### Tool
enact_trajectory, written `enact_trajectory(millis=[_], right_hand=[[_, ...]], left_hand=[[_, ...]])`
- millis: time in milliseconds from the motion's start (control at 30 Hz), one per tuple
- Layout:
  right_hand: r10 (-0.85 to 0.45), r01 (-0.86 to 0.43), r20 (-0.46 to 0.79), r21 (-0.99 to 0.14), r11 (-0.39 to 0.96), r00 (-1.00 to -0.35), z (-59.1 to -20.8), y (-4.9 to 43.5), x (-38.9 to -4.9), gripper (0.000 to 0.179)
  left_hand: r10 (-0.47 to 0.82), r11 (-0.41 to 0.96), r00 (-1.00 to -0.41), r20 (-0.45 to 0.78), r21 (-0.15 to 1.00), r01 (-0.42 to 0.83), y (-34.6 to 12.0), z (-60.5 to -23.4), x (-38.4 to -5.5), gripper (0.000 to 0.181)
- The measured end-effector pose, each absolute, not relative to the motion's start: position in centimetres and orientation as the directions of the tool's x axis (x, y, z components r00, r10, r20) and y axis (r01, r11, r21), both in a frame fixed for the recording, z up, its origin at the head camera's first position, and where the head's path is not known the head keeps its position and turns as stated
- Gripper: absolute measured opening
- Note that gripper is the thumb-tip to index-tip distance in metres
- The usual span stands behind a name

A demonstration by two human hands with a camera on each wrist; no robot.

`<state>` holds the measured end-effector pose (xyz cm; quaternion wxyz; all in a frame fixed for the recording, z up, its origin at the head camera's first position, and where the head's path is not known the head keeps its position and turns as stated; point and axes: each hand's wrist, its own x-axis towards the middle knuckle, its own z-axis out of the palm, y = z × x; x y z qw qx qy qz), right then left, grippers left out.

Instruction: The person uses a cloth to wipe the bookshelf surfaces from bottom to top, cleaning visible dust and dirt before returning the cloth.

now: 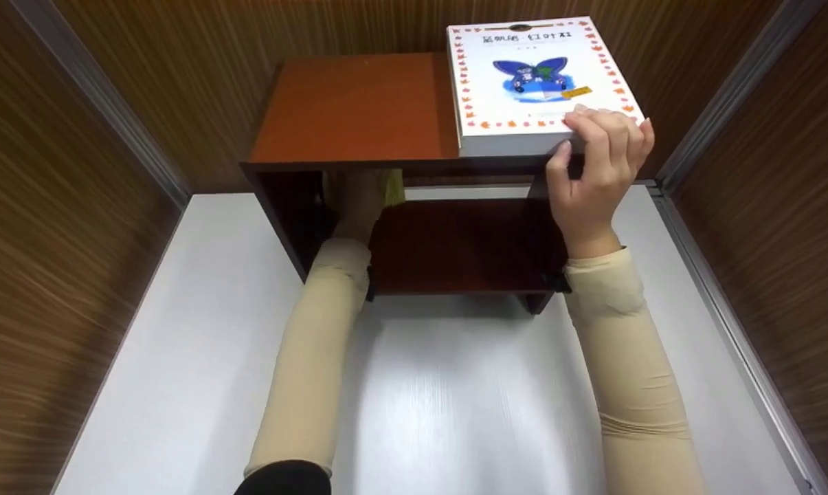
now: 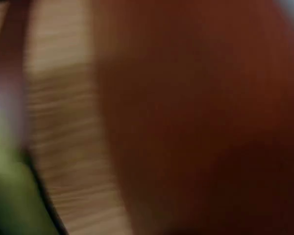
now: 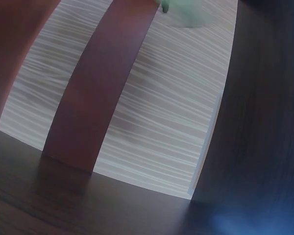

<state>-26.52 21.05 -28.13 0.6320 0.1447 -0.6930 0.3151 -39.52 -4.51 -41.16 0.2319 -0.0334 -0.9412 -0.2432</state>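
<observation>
A reddish-brown wooden shelf unit (image 1: 359, 103) stands against the back wall. On the right of its top lies a thick white book (image 1: 523, 113) with a blue butterfly on the cover. My right hand (image 1: 599, 151) grips the book's near right corner, fingers over the cover and thumb at the front edge. My left hand (image 1: 355, 196) reaches into the opening under the top board, its fingers hidden there. Beside it shows a yellow-green cloth-like piece (image 1: 394, 187), blurred in the left wrist view. I cannot tell how the left fingers lie on it.
A lower shelf board (image 1: 455, 247) spans the unit below the opening. The unit stands on a white surface (image 1: 420, 399). Wood-grain panels enclose the space, with a left wall (image 1: 56, 261) and a right wall (image 1: 771, 227).
</observation>
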Motion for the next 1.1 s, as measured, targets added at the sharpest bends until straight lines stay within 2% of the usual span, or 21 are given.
enact_trajectory(millis=[67, 100, 300, 433, 467, 533, 567, 667, 700, 767, 867, 967, 1100], right_hand=[[0.194, -0.597, 0.968, -0.252, 0.761, -0.161, -28.5, 21.1, -26.7, 0.024], [0.193, -0.596, 0.968, -0.251, 0.763, -0.161, -28.5, 21.2, -26.7, 0.024], [0.212, -0.576, 0.965, -0.264, 0.773, -0.156, -28.0, 21.7, -26.3, 0.024], [0.215, -0.572, 0.964, -0.265, 0.777, -0.154, -28.2, 21.9, -26.3, 0.024], [0.212, -0.573, 0.965, -0.262, 0.776, -0.153, -28.3, 21.9, -26.5, 0.024], [0.201, -0.576, 0.967, -0.254, 0.777, -0.155, -28.7, 21.9, -26.9, 0.024], [0.196, -0.577, 0.968, -0.251, 0.777, -0.157, -28.9, 21.9, -27.1, 0.024], [0.182, -0.578, 0.969, -0.246, 0.778, -0.168, -29.3, 21.8, -27.6, 0.025], [0.178, -0.577, 0.969, -0.245, 0.779, -0.171, -29.4, 21.8, -27.7, 0.026], [0.173, -0.578, 0.969, -0.243, 0.779, -0.174, -29.5, 21.8, -27.8, 0.026], [0.164, -0.58, 0.97, -0.24, 0.779, -0.181, -29.6, 21.8, -27.8, 0.025], [0.157, -0.583, 0.97, -0.238, 0.777, -0.186, -29.4, 21.8, -27.7, 0.025], [0.16, -0.586, 0.97, -0.239, 0.774, -0.183, -29.2, 22.0, -27.6, 0.024]], left_hand=[[-0.029, 0.922, -0.915, 0.402, 0.364, 0.131, -4.2, -41.9, -40.4, 0.054], [-0.018, 0.953, -0.905, 0.425, 0.281, 0.112, -3.9, -41.9, -40.5, 0.058], [-0.01, 0.96, -0.939, 0.343, 0.265, 0.087, -1.0, -41.5, -40.8, 0.072], [0.066, 0.987, -0.972, 0.226, 0.128, 0.097, 2.3, -41.1, -40.8, 0.079], [0.093, 0.991, -0.978, 0.189, 0.077, 0.109, 3.2, -40.9, -40.6, 0.074], [0.134, 0.988, -0.98, 0.148, 0.057, 0.144, 5.1, -40.4, -40.1, 0.074], [0.138, 0.984, -0.982, 0.125, 0.091, 0.15, 6.0, -40.1, -39.9, 0.072], [0.223, 0.938, -0.962, 0.158, 0.233, 0.256, 8.7, -38.8, -39.0, 0.051], [0.255, 0.906, -0.949, 0.187, 0.296, 0.302, 9.4, -38.4, -38.7, 0.048], [0.341, 0.861, -0.914, 0.219, 0.317, 0.398, 10.7, -37.6, -38.4, 0.049], [0.461, 0.828, -0.862, 0.214, 0.248, 0.504, 11.7, -36.7, -38.3, 0.07], [0.502, 0.844, -0.859, 0.105, 0.158, 0.512, 12.0, -36.1, -38.4, 0.065], [0.427, 0.904, -0.899, -0.098, 0.015, 0.427, 13.2, -36.1, -38.9, 0.052]])
